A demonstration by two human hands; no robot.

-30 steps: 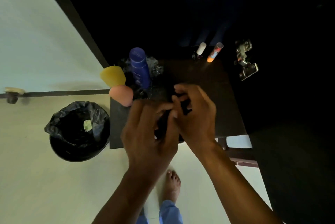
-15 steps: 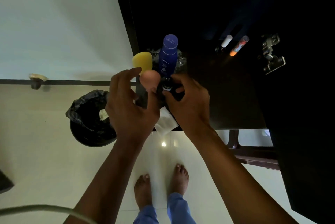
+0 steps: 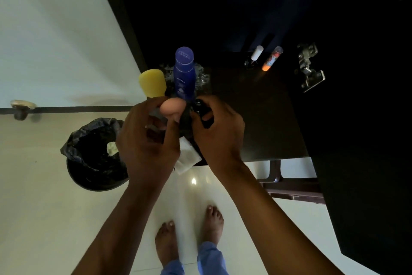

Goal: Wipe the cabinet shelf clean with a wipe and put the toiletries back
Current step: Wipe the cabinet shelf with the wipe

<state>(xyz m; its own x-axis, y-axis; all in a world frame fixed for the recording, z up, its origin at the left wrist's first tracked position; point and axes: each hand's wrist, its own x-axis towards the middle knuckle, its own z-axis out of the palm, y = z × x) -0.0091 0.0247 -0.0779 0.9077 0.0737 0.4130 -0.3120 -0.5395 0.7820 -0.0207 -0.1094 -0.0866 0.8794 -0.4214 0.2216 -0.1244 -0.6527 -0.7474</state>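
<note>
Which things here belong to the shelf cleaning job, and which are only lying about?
Job: white wipe, blue Nivea spray can, yellow sponge, pink sponge, two lip balms, dark shelf.
Lying about: lined bin, door hinge, doorstop.

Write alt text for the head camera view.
Left hand pinches a pink sponge while the right hand grips a small black item at a dark shelf, beside a blue Nivea can and yellow sponge.

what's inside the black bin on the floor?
The bin has a black liner with one crumpled pale wipe lying in it. The rest is dark, and the left hand covers its right edge, so anything there is hidden.
</note>
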